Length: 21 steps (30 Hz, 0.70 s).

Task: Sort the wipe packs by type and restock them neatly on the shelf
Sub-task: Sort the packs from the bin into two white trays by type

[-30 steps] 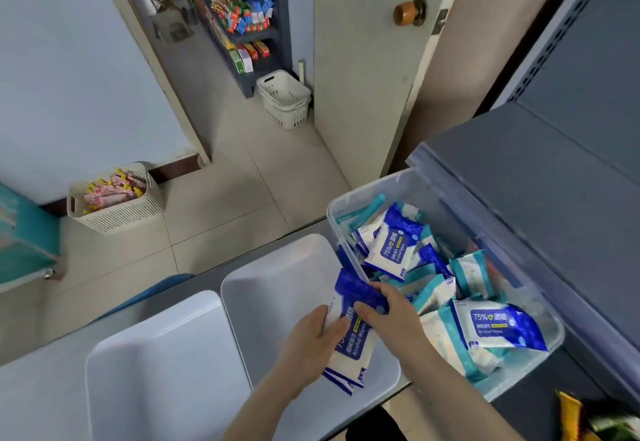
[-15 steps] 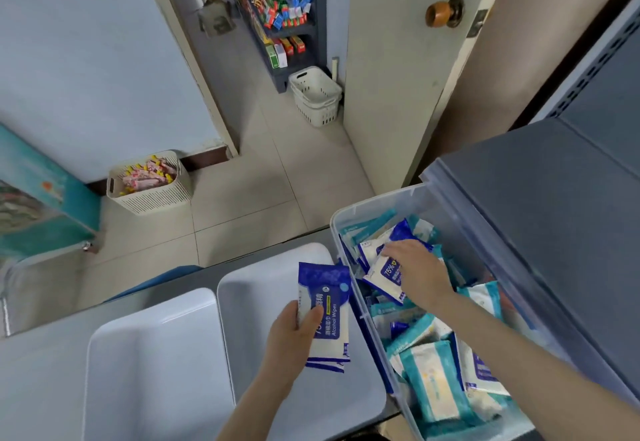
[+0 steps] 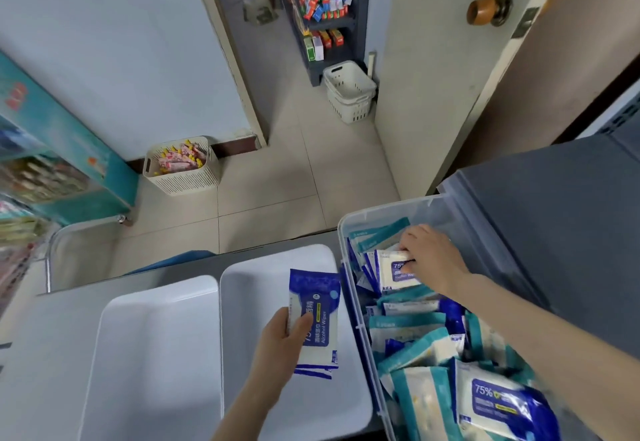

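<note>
- Two trays sit side by side on the counter: the left tray and the right tray.
- The bin stands just right of the right tray, with the shelf on its right.
- Loose packs fill the bin.
- The left hand holds the held packs above the right tray.
- The right hand grips the upright pack at the bin's far end.
- Beyond the counter, the floor basket stands against the wall.
- Farther back, the stacked baskets stand between the rack and the door.
</note>
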Tool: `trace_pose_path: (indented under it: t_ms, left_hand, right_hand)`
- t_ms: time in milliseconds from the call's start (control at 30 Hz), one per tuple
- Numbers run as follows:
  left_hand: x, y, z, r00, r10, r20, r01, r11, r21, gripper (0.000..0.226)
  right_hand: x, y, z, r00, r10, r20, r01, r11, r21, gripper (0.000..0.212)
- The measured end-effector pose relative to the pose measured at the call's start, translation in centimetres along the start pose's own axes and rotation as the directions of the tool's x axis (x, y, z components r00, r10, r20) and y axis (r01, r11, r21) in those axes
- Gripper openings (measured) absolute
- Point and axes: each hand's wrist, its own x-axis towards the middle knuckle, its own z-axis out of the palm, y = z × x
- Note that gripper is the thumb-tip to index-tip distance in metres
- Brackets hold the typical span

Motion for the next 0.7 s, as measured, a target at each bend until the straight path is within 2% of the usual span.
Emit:
trace_pose_path:
  t_ms: [100, 167, 233, 300, 433, 533, 600, 700]
  left_hand:
    - [-0.1, -0.4, 0.0, 1.0, -0.024, -0.008, 0.023, 1.0, -0.013, 0.017]
    - [-0.2, -0.7, -0.2, 0.999, -0.033, -0.014, 0.032, 0.999, -0.026, 0.018]
    - [-0.2, -1.3, -0.5, 0.999, -0.042, -0.022, 0.041, 0.998, -0.047, 0.02]
    - [-0.1, -1.9, -1.0, 0.997, -0.069, -0.021, 0.068, 0.996, -0.065, 0.018]
    - [0.5, -3.0, -2.8, 0.995, -0.102, -0.018, 0.102, 0.995, -0.025, 0.013]
    - [1.8, -3.0, -4.9, 0.998, -0.055, -0.012, 0.056, 0.995, 0.083, 0.012]
    - [3.5, -2.8, -6.5, 1.0, 0.0, -0.001, 0.001, 0.968, 0.249, 0.015]
    - [6.0, -1.8, -8.3, 0.997, 0.065, 0.045, -0.079, 0.832, 0.55, 0.018]
  right_hand:
    - [1.1, 0.0, 0.2, 0.997, -0.007, 0.074, 0.005, 0.999, 0.033, 0.041]
    - [1.4, 0.0, 0.2, 0.993, -0.029, 0.117, 0.032, 0.999, -0.03, 0.048]
    - [1.7, 0.2, 0.0, 0.989, -0.07, 0.129, 0.086, 0.988, -0.126, 0.044]
    - [1.8, 0.3, -0.5, 0.987, -0.09, 0.132, 0.109, 0.983, -0.146, 0.035]
    - [1.3, -0.6, -2.1, 0.996, -0.087, 0.017, 0.087, 0.996, -0.005, 0.022]
    - [0.5, -3.3, -4.6, 0.996, -0.031, -0.08, 0.035, 0.998, 0.053, 0.024]
    - [-0.2, -6.0, -5.8, 0.995, -0.009, -0.102, 0.021, 0.992, 0.122, 0.026]
    - [-1.2, -10.7, -6.1, 0.999, 0.031, -0.034, -0.021, 0.965, 0.26, 0.029]
